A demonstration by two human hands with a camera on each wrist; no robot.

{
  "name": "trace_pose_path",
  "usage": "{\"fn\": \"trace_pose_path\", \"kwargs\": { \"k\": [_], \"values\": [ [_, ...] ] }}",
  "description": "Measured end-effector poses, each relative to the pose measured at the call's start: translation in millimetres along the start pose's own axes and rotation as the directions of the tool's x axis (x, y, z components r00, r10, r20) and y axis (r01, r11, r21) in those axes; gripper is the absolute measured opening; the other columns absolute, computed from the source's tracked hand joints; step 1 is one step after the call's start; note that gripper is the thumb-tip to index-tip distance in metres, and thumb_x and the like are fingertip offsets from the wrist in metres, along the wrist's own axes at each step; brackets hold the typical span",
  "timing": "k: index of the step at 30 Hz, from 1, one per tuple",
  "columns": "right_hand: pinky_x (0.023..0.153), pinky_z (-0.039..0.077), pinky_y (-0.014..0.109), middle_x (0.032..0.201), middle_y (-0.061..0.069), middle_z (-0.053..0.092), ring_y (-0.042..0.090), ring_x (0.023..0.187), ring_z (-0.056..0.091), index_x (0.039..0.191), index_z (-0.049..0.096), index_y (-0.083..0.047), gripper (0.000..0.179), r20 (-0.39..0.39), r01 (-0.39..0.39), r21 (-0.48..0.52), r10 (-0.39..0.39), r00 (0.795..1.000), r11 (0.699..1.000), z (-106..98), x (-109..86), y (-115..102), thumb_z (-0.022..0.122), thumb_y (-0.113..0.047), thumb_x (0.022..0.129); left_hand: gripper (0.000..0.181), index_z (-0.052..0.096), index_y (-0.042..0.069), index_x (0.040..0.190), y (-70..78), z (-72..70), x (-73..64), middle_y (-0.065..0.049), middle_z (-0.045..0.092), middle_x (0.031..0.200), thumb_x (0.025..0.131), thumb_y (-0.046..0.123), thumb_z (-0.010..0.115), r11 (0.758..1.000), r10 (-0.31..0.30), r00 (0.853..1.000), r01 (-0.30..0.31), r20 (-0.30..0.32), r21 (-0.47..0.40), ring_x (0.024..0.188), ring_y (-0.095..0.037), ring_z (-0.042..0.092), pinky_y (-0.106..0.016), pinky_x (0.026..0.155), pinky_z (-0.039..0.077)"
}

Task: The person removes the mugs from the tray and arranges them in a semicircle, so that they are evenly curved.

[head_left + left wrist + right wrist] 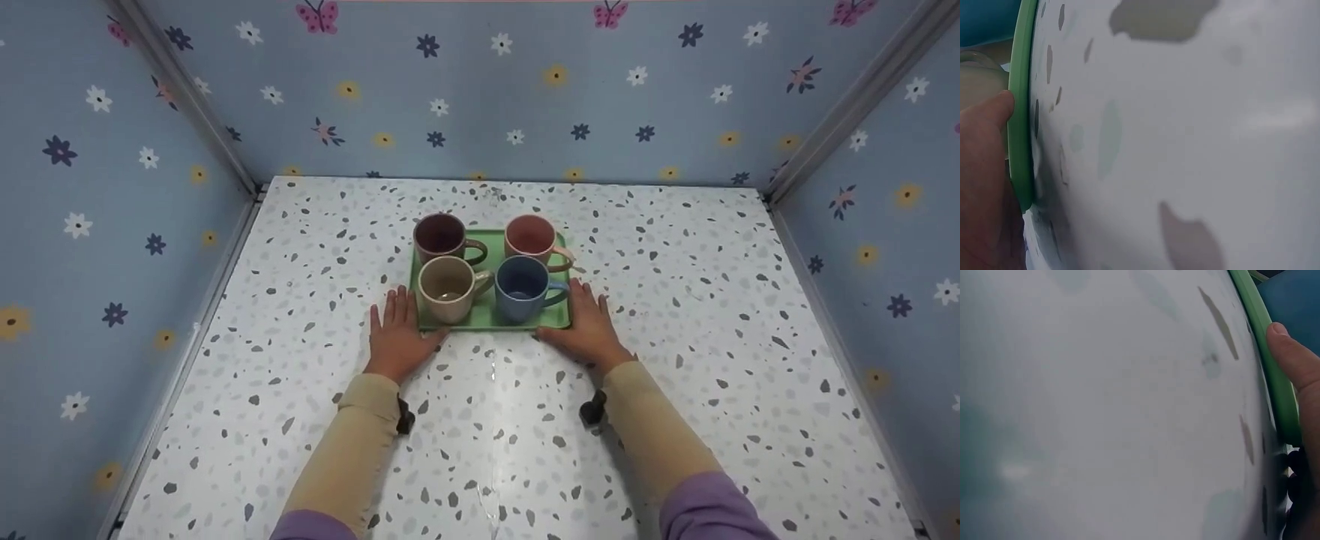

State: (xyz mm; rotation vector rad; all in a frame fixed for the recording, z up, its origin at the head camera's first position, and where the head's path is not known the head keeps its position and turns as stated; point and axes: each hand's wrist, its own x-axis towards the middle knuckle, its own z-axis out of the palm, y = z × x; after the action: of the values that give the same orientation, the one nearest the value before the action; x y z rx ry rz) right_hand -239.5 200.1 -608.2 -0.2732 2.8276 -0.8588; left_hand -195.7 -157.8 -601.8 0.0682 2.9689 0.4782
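A green tray (489,321) sits mid-table and carries several mugs: a dark maroon mug (441,234) and a pink mug (529,235) at the back, a beige mug (445,288) and a blue mug (522,288) in front. My left hand (396,331) lies flat on the table at the tray's near left corner, fingers straight. My right hand (589,322) lies flat at the near right corner. In the left wrist view the thumb (988,140) touches the tray rim (1019,112). In the right wrist view the thumb (1297,365) rests against the tray rim (1272,360), with the blue mug (1297,304) behind it.
The white speckled table (675,300) is closed in by blue floral walls at the left (97,225), back (495,90) and right (900,225). Black wrist mounts (592,411) sit on both sleeves.
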Motion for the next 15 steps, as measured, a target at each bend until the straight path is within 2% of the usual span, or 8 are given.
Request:
{"fn": "trace_pose_path", "kwargs": {
  "k": [5, 9, 15],
  "values": [
    [0.124, -0.008, 0.047, 0.169, 0.012, 0.013, 0.028, 0.156, 0.002, 0.164, 0.006, -0.011, 0.128, 0.024, 0.007, -0.012, -0.007, 1.0, 1.0, 0, -1.4, 1, 0.07, -0.077, 0.075, 0.102, 0.002, -0.001, 0.16, -7.3, 6.8, 1.5, -0.018, -0.004, 0.168, 0.097, 0.07, 0.04, 1.0, 0.009, 1.0, -0.009, 0.017, -0.016, 0.155, -0.036, -0.006, -0.058, 0.122, -0.006],
    [0.125, -0.005, 0.049, 0.168, 0.014, 0.017, 0.031, 0.156, 0.004, 0.163, 0.009, -0.008, 0.118, 0.025, 0.02, 0.014, -0.02, 0.999, 1.0, -5, -2.4, 3, 0.064, -0.075, 0.083, 0.101, 0.001, -0.003, 0.16, -8.2, 7.3, 0.6, -0.02, -0.004, 0.168, 0.099, 0.065, 0.043, 0.997, 0.032, 0.999, -0.031, 0.015, -0.069, 0.155, -0.037, -0.004, -0.058, 0.123, -0.003],
    [0.124, 0.013, 0.052, 0.167, 0.013, 0.022, 0.032, 0.154, 0.015, 0.163, 0.016, -0.013, 0.091, -0.041, 0.021, 0.203, -0.012, 0.999, 0.979, -22, -1.9, 2, 0.051, -0.064, 0.097, 0.099, 0.0, -0.001, 0.16, -8.1, 3.5, -1.1, -0.019, -0.003, 0.169, 0.1, 0.062, 0.046, 0.993, 0.038, 0.999, -0.037, 0.009, -0.115, 0.155, -0.036, -0.001, -0.056, 0.123, -0.004]
  ]
}}
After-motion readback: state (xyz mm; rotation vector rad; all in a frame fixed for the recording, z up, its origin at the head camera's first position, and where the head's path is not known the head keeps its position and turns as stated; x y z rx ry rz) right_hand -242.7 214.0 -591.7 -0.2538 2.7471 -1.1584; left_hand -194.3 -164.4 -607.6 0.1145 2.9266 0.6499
